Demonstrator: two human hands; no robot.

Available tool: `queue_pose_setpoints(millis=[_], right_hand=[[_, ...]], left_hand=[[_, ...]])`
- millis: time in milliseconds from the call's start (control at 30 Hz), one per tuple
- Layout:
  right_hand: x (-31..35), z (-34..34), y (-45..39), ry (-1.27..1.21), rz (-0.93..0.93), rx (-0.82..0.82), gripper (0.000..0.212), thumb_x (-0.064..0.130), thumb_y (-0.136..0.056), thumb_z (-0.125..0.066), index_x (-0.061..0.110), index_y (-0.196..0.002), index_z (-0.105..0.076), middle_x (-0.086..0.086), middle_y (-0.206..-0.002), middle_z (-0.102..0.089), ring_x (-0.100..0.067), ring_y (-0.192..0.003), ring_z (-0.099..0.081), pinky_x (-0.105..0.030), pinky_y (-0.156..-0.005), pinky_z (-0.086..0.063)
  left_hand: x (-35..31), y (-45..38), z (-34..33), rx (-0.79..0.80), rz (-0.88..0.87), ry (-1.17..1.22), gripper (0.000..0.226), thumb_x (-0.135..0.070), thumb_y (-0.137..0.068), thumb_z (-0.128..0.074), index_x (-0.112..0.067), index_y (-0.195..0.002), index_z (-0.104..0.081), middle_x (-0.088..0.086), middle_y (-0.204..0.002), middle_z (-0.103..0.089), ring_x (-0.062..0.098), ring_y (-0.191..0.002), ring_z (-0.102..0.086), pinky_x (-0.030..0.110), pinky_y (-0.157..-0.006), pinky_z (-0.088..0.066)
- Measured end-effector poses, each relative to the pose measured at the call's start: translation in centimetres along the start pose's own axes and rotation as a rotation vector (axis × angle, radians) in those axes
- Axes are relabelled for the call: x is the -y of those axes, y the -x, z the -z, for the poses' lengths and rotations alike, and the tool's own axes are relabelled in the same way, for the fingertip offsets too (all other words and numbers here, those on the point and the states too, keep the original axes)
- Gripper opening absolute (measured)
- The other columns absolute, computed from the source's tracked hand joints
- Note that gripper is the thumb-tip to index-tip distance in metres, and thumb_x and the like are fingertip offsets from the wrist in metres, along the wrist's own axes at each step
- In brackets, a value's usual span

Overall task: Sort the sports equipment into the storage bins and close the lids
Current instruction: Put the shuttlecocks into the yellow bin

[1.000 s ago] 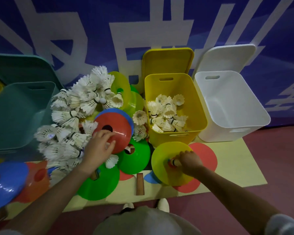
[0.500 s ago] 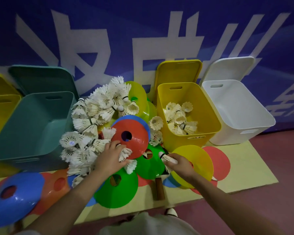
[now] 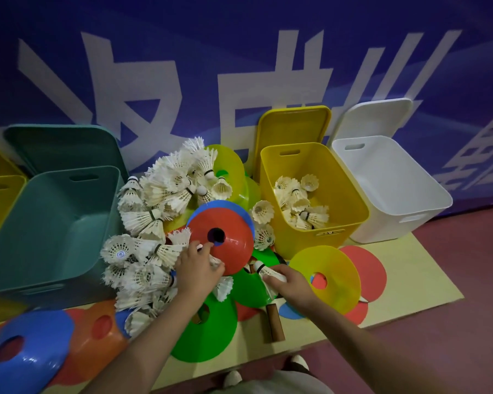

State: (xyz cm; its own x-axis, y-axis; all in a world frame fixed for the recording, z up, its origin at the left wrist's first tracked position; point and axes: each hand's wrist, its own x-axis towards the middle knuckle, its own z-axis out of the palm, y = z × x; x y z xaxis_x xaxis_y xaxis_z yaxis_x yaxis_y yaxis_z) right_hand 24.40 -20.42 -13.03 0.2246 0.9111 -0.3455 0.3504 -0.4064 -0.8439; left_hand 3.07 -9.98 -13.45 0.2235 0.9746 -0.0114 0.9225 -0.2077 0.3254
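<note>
Head view: we are picking up shuttlecocks. Our right hand (image 3: pixel 289 284) holds one shuttlecock (image 3: pixel 268 273); our left hand (image 3: pixel 198 270) pinches another in the pile (image 3: pixel 154 223). Next, we drop them into the yellow bin (image 3: pixel 350 200).

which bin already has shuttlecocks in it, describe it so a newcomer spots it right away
Along the blue wall stand several open bins. Find the white bin at the far right; the yellow bin stands just left of it. It alone has shuttlecocks inside, and its yellow lid leans behind it.
</note>
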Motion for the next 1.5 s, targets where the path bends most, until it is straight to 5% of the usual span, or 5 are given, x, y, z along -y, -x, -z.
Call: queue_pose_setpoints(millis=[367,600,1167,1333,1500], right_hand=[[4.9,3.9,-1.2,-0.202,0.188,0.049,0.033,0.026,-0.091,-0.063,0.027,-0.123,-0.061,0.026,-0.112,-0.056,0.021,-0.096,-0.053,-0.002,-0.073,-0.043],[7.7,13.4,-5.7,-0.277,0.322,-0.164,0.029,0.035,-0.092,-0.060,0.035,-0.121,-0.064,0.007,-0.122,-0.064,-0.011,-0.111,-0.059,-0.031,-0.087,-0.051],[3.0,20.8,-23.9,0.742,0.105,0.018,0.049,0.025,-0.096,-0.048,0.024,-0.142,-0.032,-0.012,-0.123,-0.057,-0.029,-0.107,-0.058,-0.038,-0.086,-0.048],[2.3,20.2,-25.0,1.289,0.209,0.243,0.047,0.042,-0.097,-0.042,0.017,-0.137,-0.038,-0.007,-0.110,-0.058,-0.023,-0.102,-0.059,-0.033,-0.081,-0.051],[3.8,24.1,-25.3,1.045,0.679,-0.118,0.050,0.045,-0.091,-0.047,0.021,-0.135,-0.047,-0.008,-0.132,-0.052,-0.030,-0.126,-0.045,-0.042,-0.101,-0.038]], left_hand=[[-2.6,1.1,2.8,-0.175,0.123,0.833,0.023,-0.029,-0.081,-0.072,-0.033,-0.102,-0.063,-0.011,-0.128,-0.040,0.004,-0.123,-0.040,0.028,-0.100,-0.039],[-9.5,-2.5,5.7,-0.187,0.056,0.964,0.037,-0.055,-0.074,-0.058,-0.034,-0.103,-0.064,-0.013,-0.126,-0.051,-0.005,-0.119,-0.045,0.018,-0.095,-0.038],[-23.3,-11.7,1.7,-0.148,0.263,0.781,0.051,-0.030,-0.090,-0.062,-0.020,-0.138,-0.047,0.003,-0.137,-0.043,0.019,-0.128,-0.042,0.027,-0.098,-0.034],[-24.1,-13.2,0.3,-0.125,0.327,0.828,0.052,-0.030,-0.088,-0.064,-0.025,-0.137,-0.047,-0.001,-0.140,-0.044,0.016,-0.128,-0.042,0.026,-0.098,-0.034],[-23.8,-14.1,-1.1,-0.113,0.281,0.746,0.057,-0.028,-0.086,-0.067,-0.023,-0.138,-0.046,0.000,-0.139,-0.042,0.015,-0.128,-0.041,0.022,-0.096,-0.032]])
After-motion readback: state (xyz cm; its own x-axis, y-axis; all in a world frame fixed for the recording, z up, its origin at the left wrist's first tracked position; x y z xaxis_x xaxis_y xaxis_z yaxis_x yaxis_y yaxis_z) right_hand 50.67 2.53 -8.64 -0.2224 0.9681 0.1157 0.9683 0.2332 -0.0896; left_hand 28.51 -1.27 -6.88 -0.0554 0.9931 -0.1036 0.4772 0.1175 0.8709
